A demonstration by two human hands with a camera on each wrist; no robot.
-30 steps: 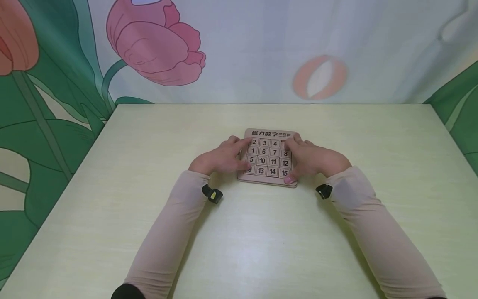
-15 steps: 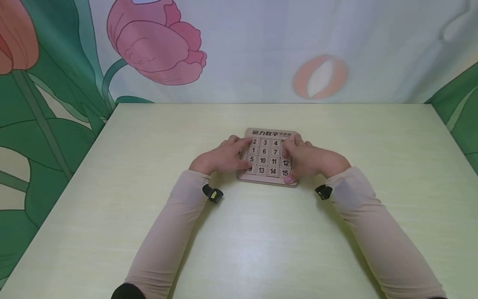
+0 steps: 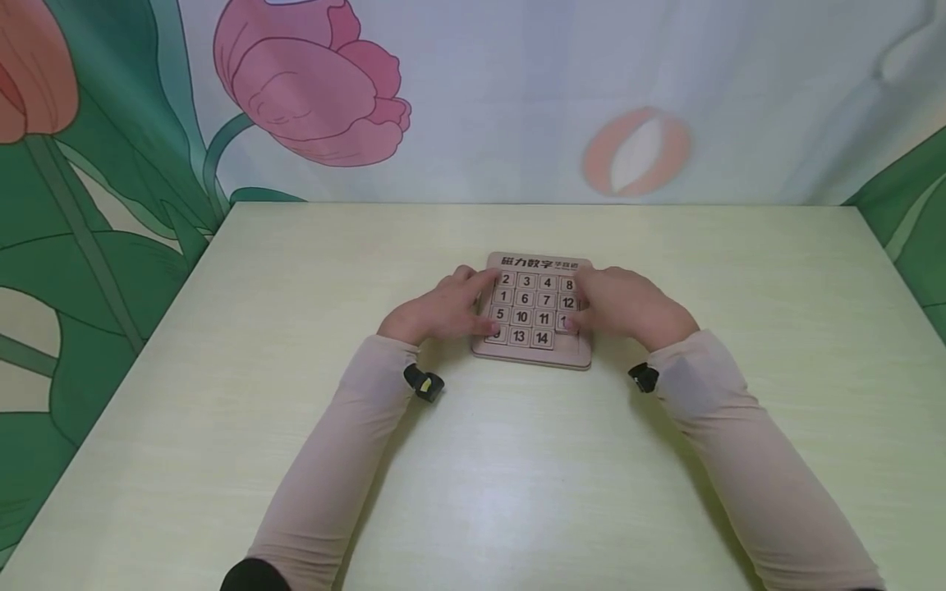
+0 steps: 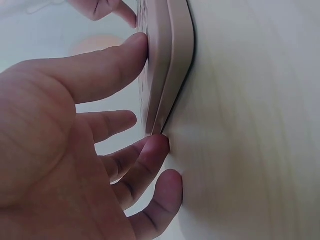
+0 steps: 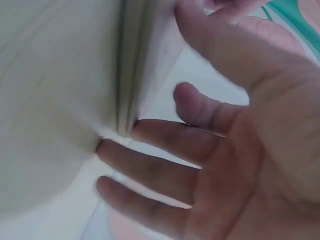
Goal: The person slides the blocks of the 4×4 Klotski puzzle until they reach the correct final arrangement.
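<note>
A wooden number slide puzzle [image 3: 530, 351] lies on the table, with dark lettering along its far edge and rows of numbered square tiles. Its near right slot shows bare. My left hand [image 3: 442, 309] holds the puzzle's left side, thumb and index finger on the face over the edge tiles. In the left wrist view, a bent finger [image 4: 156, 147] meets the puzzle's edge by the table. At the right column, my right hand [image 3: 628, 302] touches a partly covered tile with its thumb; the index finger lies near the 8 tile [image 3: 568, 285]. The right wrist view shows its other fingers [image 5: 150, 162] extended beside the edge.
The pale table [image 3: 473, 476] extends around the puzzle. Behind it hangs a curtain [image 3: 502, 98] printed with flowers and leaves. Each wrist wears a small black device, the left one [image 3: 424, 383] and the right one [image 3: 645, 377].
The 8, 12 and 15 tiles have slid up the right column, and the gap has gone from its top to its bottom. My right thumb moved up too; my left hand stayed.
</note>
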